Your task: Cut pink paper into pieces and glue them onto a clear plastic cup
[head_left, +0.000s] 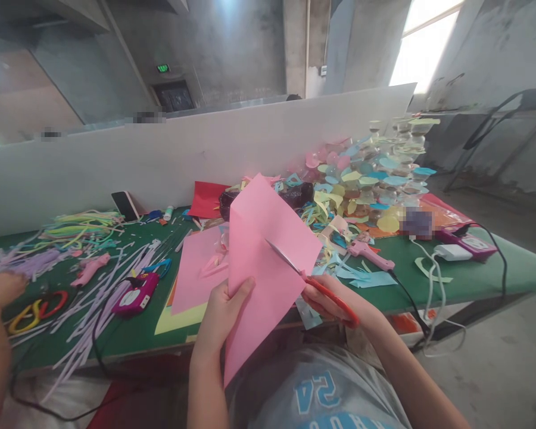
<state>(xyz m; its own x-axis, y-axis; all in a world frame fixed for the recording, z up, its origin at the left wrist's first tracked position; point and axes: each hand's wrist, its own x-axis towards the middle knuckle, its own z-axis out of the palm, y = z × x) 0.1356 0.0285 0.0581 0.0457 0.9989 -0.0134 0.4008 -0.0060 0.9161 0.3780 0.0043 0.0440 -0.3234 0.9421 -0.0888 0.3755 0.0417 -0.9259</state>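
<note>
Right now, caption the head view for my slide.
Left hand holding a pink sheet, right hand holding red-handled scissors at its edge, beside a green table.

Our grey shirt (270, 387), softly creased, fills the bottom centre of the frame. On it we read an upside-down 24 (315, 392) in blue edged with white, and nearer the lower edge, blue letters (348, 422), partly cut off. Our left hand (221, 307), right hand (335, 291) and forearms (408, 360) are bare.

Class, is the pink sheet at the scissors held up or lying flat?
Held up: the left hand pinches the pink sheet, whose lower corner shows below the table edge.
</note>
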